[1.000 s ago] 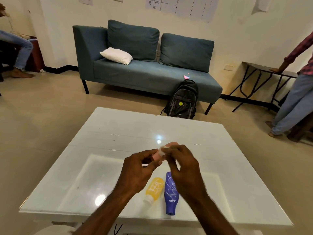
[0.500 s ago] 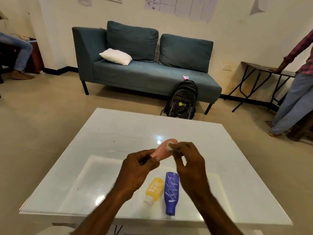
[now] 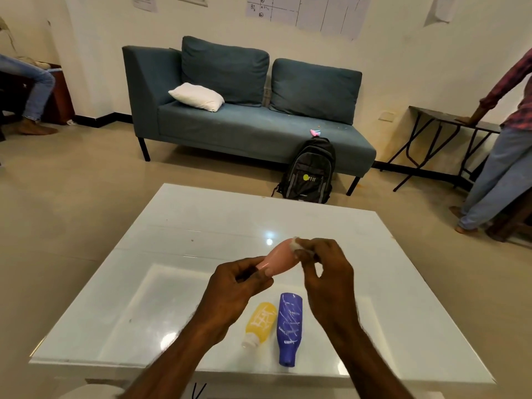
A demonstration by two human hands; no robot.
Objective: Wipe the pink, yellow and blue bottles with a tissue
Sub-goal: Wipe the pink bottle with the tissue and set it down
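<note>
We grip the pink bottle [image 3: 277, 259] in the left hand [image 3: 234, 286], right hand [image 3: 325, 272] fingers pinching the tissue [image 3: 296, 245] against it; the yellow bottle [image 3: 260, 322] and blue bottle [image 3: 288, 326] lie near on the worktop [image 3: 172, 226], apparently unwiped.

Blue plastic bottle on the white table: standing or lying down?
Lying down. The blue plastic bottle rests on its side on the glossy white table, neck toward the camera, beside the yellow bottle.

Glossy white table [image 3: 178, 254] under the hands, reflecting lights. Smooth matt plastic pink bottle [image 3: 280, 259] in left hand [image 3: 233, 292]; soft crumpled tissue [image 3: 296, 244] at right fingertips [image 3: 305, 246]. Cloth sofa [image 3: 244, 128] beyond.
</note>
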